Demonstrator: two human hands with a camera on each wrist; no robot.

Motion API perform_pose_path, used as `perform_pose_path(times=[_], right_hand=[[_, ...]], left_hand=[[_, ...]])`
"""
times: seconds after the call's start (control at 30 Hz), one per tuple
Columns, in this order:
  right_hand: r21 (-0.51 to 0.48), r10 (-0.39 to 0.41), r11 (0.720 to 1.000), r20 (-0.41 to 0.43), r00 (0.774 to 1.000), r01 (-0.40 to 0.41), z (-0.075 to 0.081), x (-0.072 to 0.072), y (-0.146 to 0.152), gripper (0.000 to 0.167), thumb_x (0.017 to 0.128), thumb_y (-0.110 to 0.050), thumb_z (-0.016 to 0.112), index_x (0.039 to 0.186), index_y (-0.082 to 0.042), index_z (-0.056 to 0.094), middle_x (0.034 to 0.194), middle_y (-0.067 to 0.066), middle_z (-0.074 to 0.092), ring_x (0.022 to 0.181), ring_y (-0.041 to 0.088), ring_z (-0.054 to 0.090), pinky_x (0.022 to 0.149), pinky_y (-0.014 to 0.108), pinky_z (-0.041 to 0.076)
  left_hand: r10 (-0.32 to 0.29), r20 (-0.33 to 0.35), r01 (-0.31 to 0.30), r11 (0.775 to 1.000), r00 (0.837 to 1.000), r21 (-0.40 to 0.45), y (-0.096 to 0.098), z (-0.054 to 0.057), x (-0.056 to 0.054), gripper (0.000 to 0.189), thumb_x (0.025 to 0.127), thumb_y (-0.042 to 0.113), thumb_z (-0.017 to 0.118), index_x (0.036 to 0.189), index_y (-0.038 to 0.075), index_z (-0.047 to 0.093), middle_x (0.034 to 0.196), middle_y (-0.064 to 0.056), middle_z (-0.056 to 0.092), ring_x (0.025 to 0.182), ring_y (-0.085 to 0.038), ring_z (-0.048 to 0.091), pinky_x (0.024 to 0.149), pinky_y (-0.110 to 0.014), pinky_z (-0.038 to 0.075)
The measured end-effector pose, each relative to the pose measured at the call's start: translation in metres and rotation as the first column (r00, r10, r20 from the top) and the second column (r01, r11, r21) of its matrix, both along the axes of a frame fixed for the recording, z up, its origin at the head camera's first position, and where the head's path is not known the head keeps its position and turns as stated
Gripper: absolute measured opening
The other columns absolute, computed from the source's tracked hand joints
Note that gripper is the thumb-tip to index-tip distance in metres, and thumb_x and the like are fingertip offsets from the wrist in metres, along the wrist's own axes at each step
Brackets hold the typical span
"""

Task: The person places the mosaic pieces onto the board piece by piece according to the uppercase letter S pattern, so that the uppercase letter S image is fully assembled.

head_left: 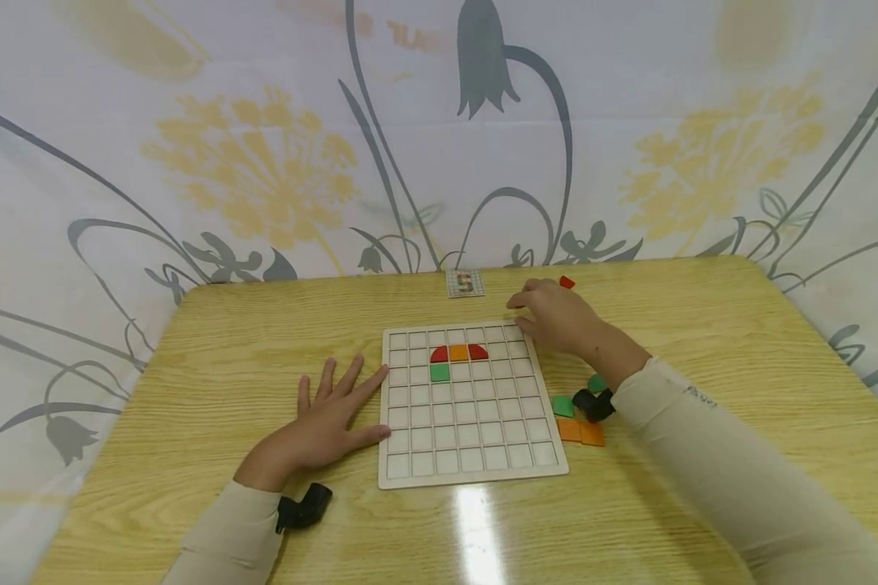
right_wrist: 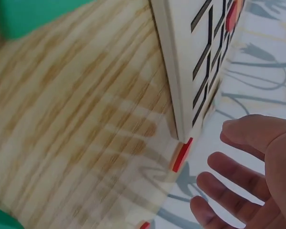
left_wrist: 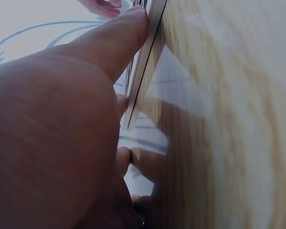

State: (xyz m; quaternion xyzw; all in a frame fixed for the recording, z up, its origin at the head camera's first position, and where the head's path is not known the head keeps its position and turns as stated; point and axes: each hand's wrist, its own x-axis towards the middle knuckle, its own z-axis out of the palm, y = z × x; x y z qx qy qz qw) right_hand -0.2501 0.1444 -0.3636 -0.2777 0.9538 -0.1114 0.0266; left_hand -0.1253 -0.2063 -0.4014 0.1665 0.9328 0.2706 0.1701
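Note:
A white gridded board (head_left: 475, 480) lies on the wooden table, holding two red quarter-round pieces (head_left: 478, 352), an orange square (head_left: 458, 353) between them and a green square (head_left: 440, 372) below the left one. My left hand (head_left: 322, 431) is spread flat beside the board, thumb and index fingertips at its left edge. By the far right corner hovers my right hand (head_left: 559, 317), fingers loosely bent and holding nothing. A red piece (right_wrist: 182, 155) lies on the table by that corner, close to those fingers in the right wrist view; the hand hides it in the head view.
Right of the board lie a loose green square (head_left: 562, 406), a green rounded piece (head_left: 597, 383) and orange squares (head_left: 581, 431). Another red piece (head_left: 567, 282) is near the table's far edge. A small pattern card (head_left: 465, 283) lies behind the board, before a flowered cloth (head_left: 439, 162).

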Motion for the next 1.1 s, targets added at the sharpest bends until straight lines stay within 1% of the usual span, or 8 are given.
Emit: perform_pose_path(times=[0.13,0.3,0.5,0.57,0.7,0.87,0.97,1.1], right_hand=[[0.028,-0.018,0.999,0.028,0.999,0.017,0.003,-0.004,0.000,0.032,0.096,-0.012,0.067,0.126,-0.002,0.068,0.120,0.019,0.064,0.101,0.032,0.063,0.082,0.043,0.057],[0.055,-0.032,0.998,0.027,0.999,0.031,0.007,-0.015,-0.002,0.032,0.095,-0.011,0.067,0.125,-0.001,0.069,0.118,0.020,0.064,0.101,0.034,0.063,0.083,0.045,0.056],[0.074,-0.051,0.996,0.070,0.996,0.046,0.007,-0.026,-0.005,0.033,0.095,-0.009,0.066,0.127,-0.001,0.067,0.123,0.020,0.063,0.112,0.036,0.060,0.091,0.048,0.053],[0.078,-0.056,0.996,0.082,0.995,0.050,0.005,-0.029,-0.006,0.033,0.095,-0.009,0.064,0.127,-0.001,0.067,0.124,0.020,0.063,0.113,0.037,0.059,0.091,0.048,0.053],[0.083,-0.066,0.995,0.089,0.994,0.059,0.002,-0.031,-0.005,0.032,0.096,-0.008,0.063,0.127,0.000,0.067,0.121,0.021,0.063,0.105,0.034,0.060,0.086,0.044,0.053],[0.081,-0.066,0.995,0.093,0.993,0.058,0.000,-0.032,-0.002,0.031,0.096,-0.007,0.062,0.125,0.002,0.067,0.115,0.021,0.064,0.091,0.028,0.056,0.076,0.038,0.048],[0.078,-0.052,0.996,0.087,0.995,0.045,-0.002,-0.034,-0.001,0.029,0.096,-0.006,0.061,0.122,0.002,0.069,0.109,0.019,0.064,0.088,0.027,0.055,0.077,0.039,0.049],[0.074,-0.032,0.997,0.072,0.997,0.027,-0.006,-0.037,0.001,0.026,0.095,-0.006,0.062,0.118,0.000,0.071,0.105,0.018,0.066,0.091,0.028,0.059,0.083,0.043,0.053]], left_hand=[[-0.004,-0.001,0.004,1.000,1.000,-0.009,-0.001,-0.001,-0.002,0.082,0.096,0.054,0.060,0.162,0.031,0.016,0.170,-0.010,-0.006,0.150,-0.042,-0.025,0.110,-0.068,-0.025],[0.001,-0.005,-0.001,1.000,1.000,-0.009,-0.002,-0.003,-0.003,0.082,0.095,0.055,0.060,0.162,0.031,0.018,0.170,-0.011,-0.005,0.150,-0.043,-0.025,0.110,-0.068,-0.025],[0.003,0.000,-0.003,1.000,1.000,0.000,-0.002,-0.004,-0.002,0.082,0.095,0.055,0.060,0.161,0.030,0.019,0.169,-0.012,-0.005,0.150,-0.043,-0.025,0.110,-0.068,-0.024],[0.001,-0.003,-0.001,1.000,1.000,0.001,-0.002,-0.004,-0.002,0.083,0.095,0.055,0.060,0.161,0.030,0.019,0.169,-0.012,-0.005,0.150,-0.043,-0.025,0.110,-0.068,-0.024],[-0.006,-0.011,0.006,1.000,1.000,-0.003,0.000,-0.004,-0.003,0.083,0.095,0.055,0.061,0.161,0.029,0.020,0.169,-0.012,-0.004,0.151,-0.044,-0.024,0.111,-0.068,-0.024],[-0.006,-0.004,0.006,1.000,1.000,-0.013,0.002,-0.004,-0.003,0.082,0.095,0.054,0.061,0.162,0.029,0.019,0.169,-0.012,-0.004,0.151,-0.044,-0.023,0.111,-0.068,-0.024],[0.000,-0.001,0.000,1.000,1.000,-0.010,0.001,-0.003,-0.002,0.082,0.095,0.054,0.061,0.162,0.029,0.019,0.170,-0.011,-0.004,0.151,-0.043,-0.024,0.111,-0.067,-0.024],[0.007,0.000,-0.007,1.000,1.000,-0.006,0.000,-0.002,-0.002,0.082,0.095,0.055,0.060,0.161,0.030,0.019,0.170,-0.010,-0.004,0.151,-0.042,-0.024,0.111,-0.067,-0.024]])
